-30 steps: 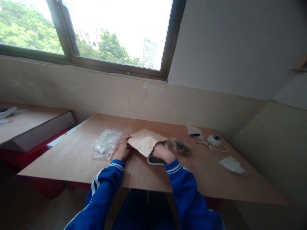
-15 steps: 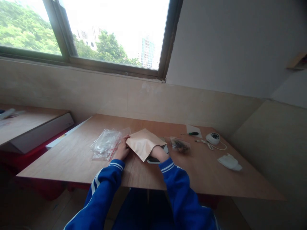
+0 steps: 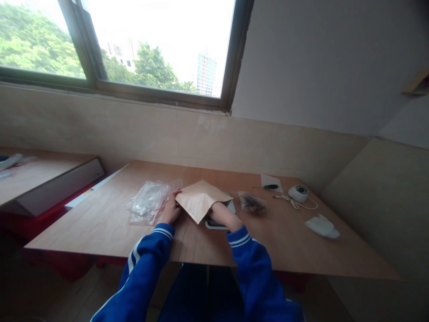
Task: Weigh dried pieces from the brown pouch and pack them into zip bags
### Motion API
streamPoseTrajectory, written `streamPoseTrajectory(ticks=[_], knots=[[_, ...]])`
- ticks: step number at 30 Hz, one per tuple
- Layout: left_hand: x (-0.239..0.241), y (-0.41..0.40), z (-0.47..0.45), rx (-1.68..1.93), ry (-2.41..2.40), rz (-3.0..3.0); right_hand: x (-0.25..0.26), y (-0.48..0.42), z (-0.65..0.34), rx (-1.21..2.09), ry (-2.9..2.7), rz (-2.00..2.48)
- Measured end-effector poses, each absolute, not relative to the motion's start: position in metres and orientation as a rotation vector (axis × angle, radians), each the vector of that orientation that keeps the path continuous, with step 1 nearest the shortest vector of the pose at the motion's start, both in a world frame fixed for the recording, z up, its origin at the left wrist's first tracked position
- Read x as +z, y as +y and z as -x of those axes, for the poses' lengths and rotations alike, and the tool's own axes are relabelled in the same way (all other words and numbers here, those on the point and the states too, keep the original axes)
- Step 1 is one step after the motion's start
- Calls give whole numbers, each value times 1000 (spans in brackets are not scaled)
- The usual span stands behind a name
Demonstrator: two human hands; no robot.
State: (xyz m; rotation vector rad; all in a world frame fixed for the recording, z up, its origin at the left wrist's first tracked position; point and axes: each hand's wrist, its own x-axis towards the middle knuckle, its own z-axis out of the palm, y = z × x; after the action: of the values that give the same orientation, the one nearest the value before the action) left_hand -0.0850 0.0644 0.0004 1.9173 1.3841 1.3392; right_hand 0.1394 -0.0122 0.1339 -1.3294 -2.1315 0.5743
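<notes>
A brown kraft paper envelope (image 3: 200, 198) sits at the middle of the table, its mouth facing the front right. My left hand (image 3: 171, 209) is closed on its left corner, fingers partly behind the paper. My right hand (image 3: 225, 215) reaches inside the mouth of the envelope; its fingers are hidden, so what they touch does not show. Beneath the envelope and my right hand lies a flat white-edged thing with a dark face (image 3: 214, 226), mostly covered. Just left of my left hand lies a pile of clear plastic bags (image 3: 147, 201).
On the wooden table (image 3: 301, 250), right of the envelope, are a clear bag of small dark parts (image 3: 252, 203), a green-handled screwdriver (image 3: 271, 186) on white paper, a white dome camera (image 3: 297, 193) with its cable, and a crumpled white wrapper (image 3: 321, 226). Another table (image 3: 43, 174) stands at left.
My right wrist and sleeve have shifted slightly to the right, and the envelope's front corner has moved a little left and up. My left hand keeps its place at the corner.
</notes>
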Motion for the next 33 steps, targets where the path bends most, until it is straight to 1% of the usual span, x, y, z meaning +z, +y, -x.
streamPoseTrajectory(ticks=[10, 20, 25, 28, 33], knots=[[4, 62, 84, 1367, 1381, -1803, 152, -11, -148, 535, -2289, 1333], [9, 59, 85, 1294, 1457, -1794, 172, -6, -153, 184, -2421, 1141], [5, 62, 87, 1266, 1481, -1797, 173, -1, -156, 68, -2352, 1045], [4, 63, 87, 1269, 1472, -1795, 171, -1, -160, 134, -2217, 1003], [5, 62, 85, 1330, 1453, -1740, 164, -9, -170, 385, -1805, 945]])
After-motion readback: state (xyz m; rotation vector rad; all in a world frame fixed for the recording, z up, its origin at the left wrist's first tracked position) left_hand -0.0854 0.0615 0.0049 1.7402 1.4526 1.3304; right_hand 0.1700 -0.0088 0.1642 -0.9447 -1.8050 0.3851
